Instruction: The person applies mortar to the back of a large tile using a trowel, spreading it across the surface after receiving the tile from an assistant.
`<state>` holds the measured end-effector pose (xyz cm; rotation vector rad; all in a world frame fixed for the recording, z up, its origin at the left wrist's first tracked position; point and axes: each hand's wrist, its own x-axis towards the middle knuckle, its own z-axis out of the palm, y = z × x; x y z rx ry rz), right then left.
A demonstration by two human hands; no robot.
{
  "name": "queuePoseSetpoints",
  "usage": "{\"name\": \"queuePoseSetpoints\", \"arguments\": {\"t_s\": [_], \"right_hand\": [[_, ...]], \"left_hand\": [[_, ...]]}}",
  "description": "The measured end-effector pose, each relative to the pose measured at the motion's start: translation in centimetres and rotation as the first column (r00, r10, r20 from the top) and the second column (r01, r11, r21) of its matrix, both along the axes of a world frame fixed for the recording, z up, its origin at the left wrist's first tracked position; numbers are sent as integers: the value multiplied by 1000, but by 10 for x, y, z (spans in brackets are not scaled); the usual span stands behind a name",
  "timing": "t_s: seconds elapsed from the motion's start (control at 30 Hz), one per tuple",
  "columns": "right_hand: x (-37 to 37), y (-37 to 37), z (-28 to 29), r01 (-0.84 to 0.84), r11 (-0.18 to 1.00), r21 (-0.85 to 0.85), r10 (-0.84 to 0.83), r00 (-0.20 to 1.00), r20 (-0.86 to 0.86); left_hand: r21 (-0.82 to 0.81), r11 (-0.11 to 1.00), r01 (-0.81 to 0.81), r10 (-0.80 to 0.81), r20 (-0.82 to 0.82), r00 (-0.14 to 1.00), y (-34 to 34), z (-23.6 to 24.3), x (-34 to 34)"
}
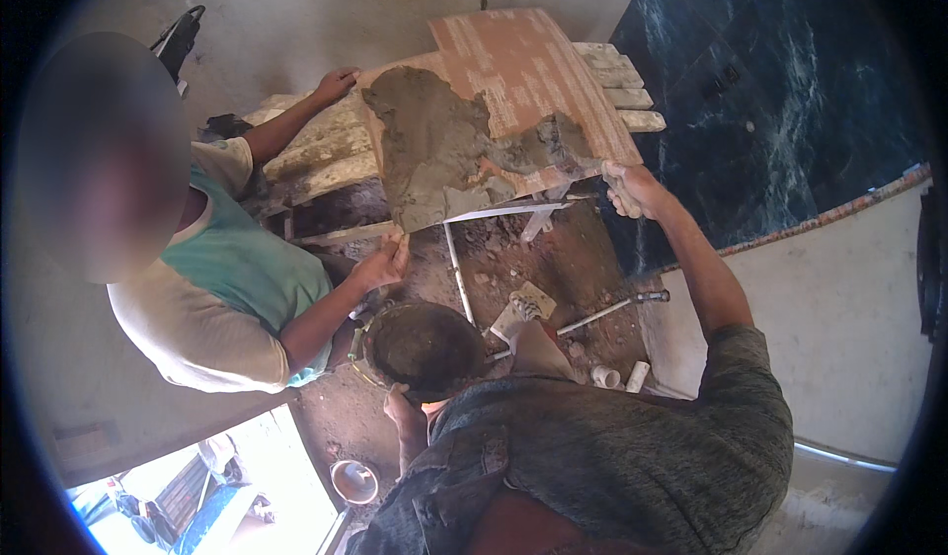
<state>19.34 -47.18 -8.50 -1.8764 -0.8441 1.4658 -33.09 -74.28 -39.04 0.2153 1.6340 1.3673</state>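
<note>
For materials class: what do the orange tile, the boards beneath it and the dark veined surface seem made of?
Orange tile: probably fired ceramic; its upward face looks matte and earthy.
Boards: likely rough wood, judging by the separate, worn, stained lengths.
Dark veined surface: smooth, perhaps stone or glazed tile; pale veins suit either.

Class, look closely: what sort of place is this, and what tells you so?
Probably a room under construction or renovation: grey mortar is spread over part of what looks like a large reddish tile, and short white pipe pieces lie on a dirt floor.
</note>
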Motion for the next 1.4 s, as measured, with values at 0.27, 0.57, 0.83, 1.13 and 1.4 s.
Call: {"name": "queuePoseSetpoints", "arguments": {"t_s": [0.27,0.57,0.83,1.13,1.4], "right_hand": [[-56,16,-23,73,983,-169,-119,953,-277],[-134,25,-19,-119,973,-197,81,979,-188],[-144,27,-1,-488,839,-241,543,783,304],[-143,1,-6,-668,732,-136,453,327,829],[-107,5,2,-578,802,-152,375,289,881]], "left_hand": [[77,976,201,-173,-278,945,-23,-24,-13],[-121,988,-95,124,258,958,6,62,8],[-79,997,10,-7,46,999,-1,49,4],[-22,999,26,-25,44,999,0,50,4],[61,991,117,-111,-87,990,-11,0,-14]]}}
